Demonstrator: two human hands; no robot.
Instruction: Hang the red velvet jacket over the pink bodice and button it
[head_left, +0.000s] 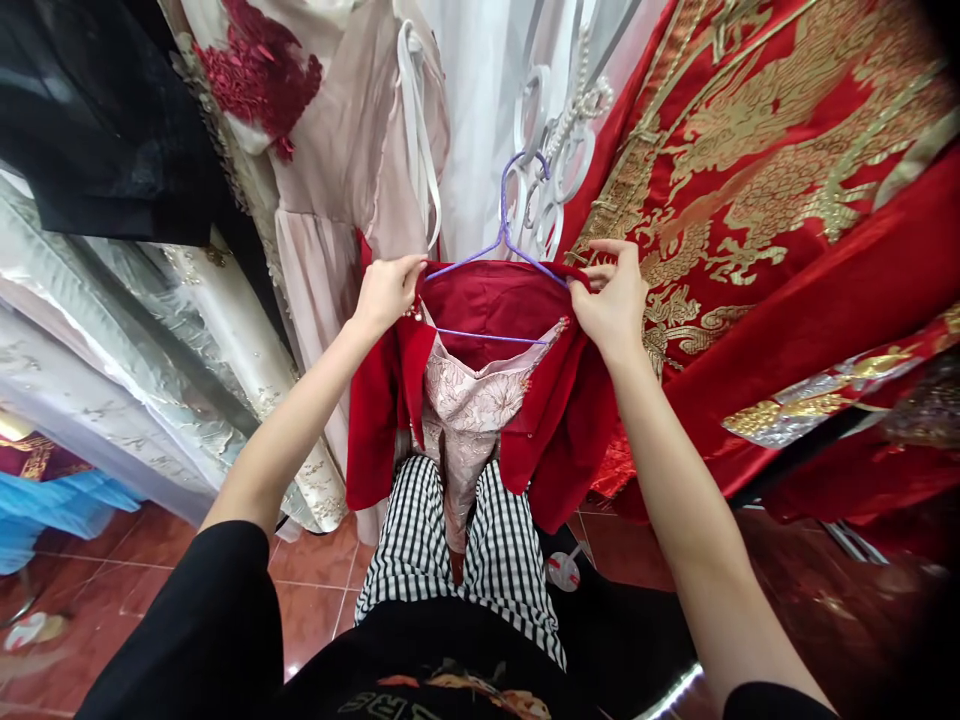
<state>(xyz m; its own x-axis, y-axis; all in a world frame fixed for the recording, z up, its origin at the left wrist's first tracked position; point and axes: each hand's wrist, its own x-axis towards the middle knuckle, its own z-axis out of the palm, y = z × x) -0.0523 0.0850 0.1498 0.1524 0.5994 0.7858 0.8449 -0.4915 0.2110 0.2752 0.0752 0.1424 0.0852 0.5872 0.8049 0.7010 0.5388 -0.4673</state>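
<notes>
Gowns (pixel 326 175) hang behind purple hanger (pixel 505 233). Your left hand (pixel 384 294), right hand (pixel 616 308): fingers clamped on red jacket (pixel 375 420) beside it. Grip evenly.

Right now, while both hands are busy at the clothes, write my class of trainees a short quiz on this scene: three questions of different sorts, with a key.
1. True or false: the left hand and the right hand both touch the red jacket near its shoulders.
2. What colour is the hanger?
a) green
b) purple
c) yellow
3. Fill in the blank: the checked trousers are black and ____.

Key: 1 true; 2 b; 3 white.
</notes>
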